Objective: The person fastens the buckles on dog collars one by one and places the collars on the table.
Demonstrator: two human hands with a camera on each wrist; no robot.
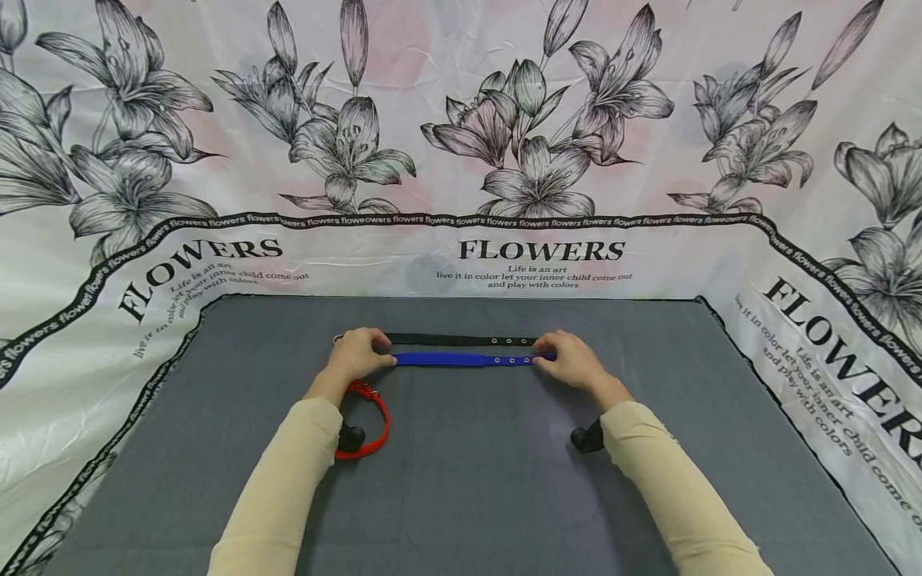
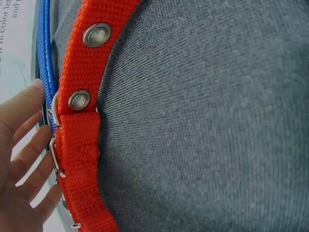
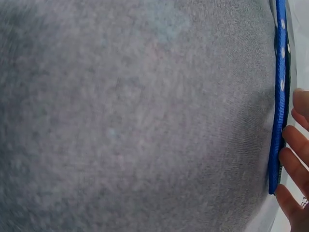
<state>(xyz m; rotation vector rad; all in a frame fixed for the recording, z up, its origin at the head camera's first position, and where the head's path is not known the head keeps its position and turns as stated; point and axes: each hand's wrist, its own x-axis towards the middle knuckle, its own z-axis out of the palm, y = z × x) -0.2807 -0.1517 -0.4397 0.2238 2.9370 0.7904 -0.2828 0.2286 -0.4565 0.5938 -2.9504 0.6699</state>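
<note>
My left hand (image 1: 358, 353) is on one end of the blue strap (image 1: 464, 359), and my right hand (image 1: 572, 360) is on the other end. The blue strap lies flat and straight on the gray cloth (image 1: 468, 472), stretched between my two hands. From above, the fingers of both hands bend down onto the strap ends, but I cannot tell if they pinch the strap or only press on it. In the left wrist view my fingers (image 2: 29, 121) look straight and loose, with the tips right beside the blue strap (image 2: 44, 58). In the right wrist view my fingers (image 3: 295, 154) are just beside the end of the blue strap (image 3: 278, 96) too. A black strap (image 1: 461, 340) lies just behind the blue one, going the same way. It has little metal holes near my right hand. A red strap (image 1: 370, 420) lies curled in a loop by my left wrist, closed with a metal buckle. Up close, the red strap (image 2: 84, 121) shows two round metal rings. All around the gray cloth there is a white sheet with flowers (image 1: 540, 160) and words on it.
</note>
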